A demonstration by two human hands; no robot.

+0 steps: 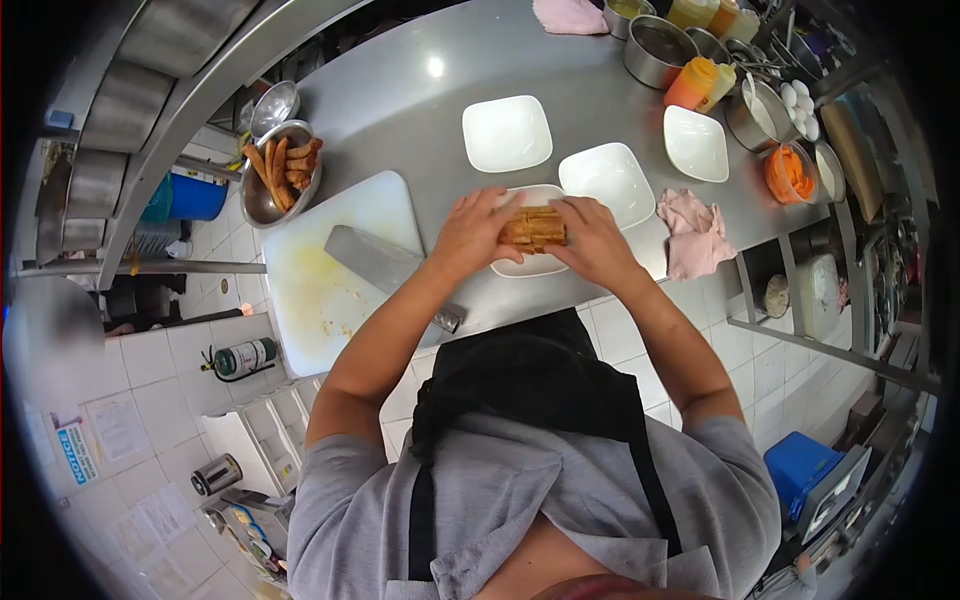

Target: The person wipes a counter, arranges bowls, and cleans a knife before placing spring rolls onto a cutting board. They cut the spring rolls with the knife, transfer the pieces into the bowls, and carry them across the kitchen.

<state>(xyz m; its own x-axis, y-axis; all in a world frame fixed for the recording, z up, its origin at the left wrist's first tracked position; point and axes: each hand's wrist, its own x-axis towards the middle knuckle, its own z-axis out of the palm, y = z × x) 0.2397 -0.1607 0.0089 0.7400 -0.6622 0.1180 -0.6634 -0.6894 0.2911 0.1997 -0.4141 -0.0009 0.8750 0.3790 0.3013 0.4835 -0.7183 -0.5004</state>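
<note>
Between my left hand (474, 230) and my right hand (597, 238) sits a cluster of golden-brown fried roll pieces (534, 230). My fingers press on it from both ends. Beneath it is a white square bowl (530, 266), partly covered by the hands and the food. Two more white bowls, one behind (507, 133) and one at the right (612, 180), stand close by. To the left, a cleaver (372, 255) lies across a crumb-strewn white cutting board (345, 215), its handle partly behind my left forearm. Longer fried rolls (283, 172) fill a metal bowl (262, 207).
A further white bowl (696, 145) and a crumpled pink cloth (694, 235) lie to the right on the steel counter (400, 110). Sauce bottles (692, 82), metal pots (658, 52), eggs (800, 108) and a tub of orange food (790, 175) crowd the far right.
</note>
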